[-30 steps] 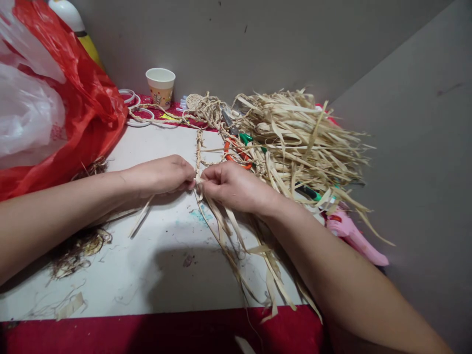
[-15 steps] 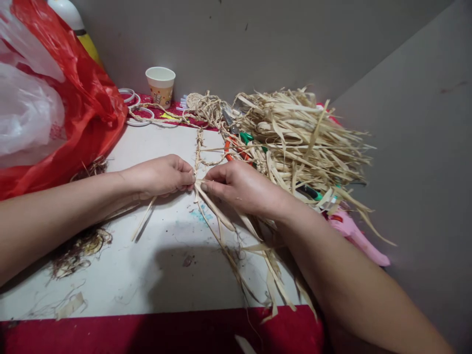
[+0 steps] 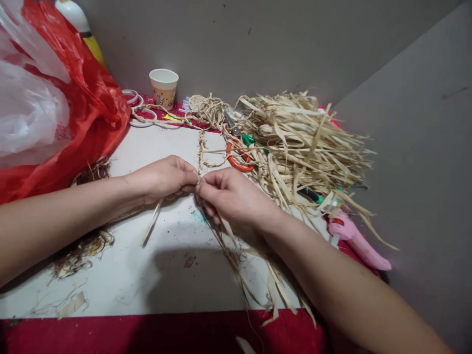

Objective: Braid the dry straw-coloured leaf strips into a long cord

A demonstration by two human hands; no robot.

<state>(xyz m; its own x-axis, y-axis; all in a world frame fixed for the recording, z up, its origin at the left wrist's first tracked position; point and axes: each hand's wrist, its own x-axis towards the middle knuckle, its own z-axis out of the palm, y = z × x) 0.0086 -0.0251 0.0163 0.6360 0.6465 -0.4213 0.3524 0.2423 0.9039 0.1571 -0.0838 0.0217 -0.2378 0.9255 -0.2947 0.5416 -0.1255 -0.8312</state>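
Stretching away, the braided part of a thin tan straw cord (image 3: 201,150) looked done; loose, flat, pale straw strips (image 3: 229,233) below R hand (image 3: 230,194) seemed unbraided, amt. left unclear. Cord's near end sat b/w L hand (image 3: 173,177) & R hand, both pinched narrow on it, fingertips approx. touching.

Board (image 3: 165,275) lies on cloth (image 3: 92,337). Left: plastic bag (image 3: 94,123); fibre scraps (image 3: 83,253) in front of it, on board. Behind board, on cloth: paper cup (image 3: 164,91), rings (image 3: 143,122) to its left, cord heap (image 3: 210,110) to its right. Right: strip pile (image 3: 306,132), scissors (image 3: 239,167) at its left edge, glue gun (image 3: 357,243) in front. Centre: braided cord (image 3: 201,150) runs back from between left hand (image 3: 167,177) and right hand (image 3: 236,196).
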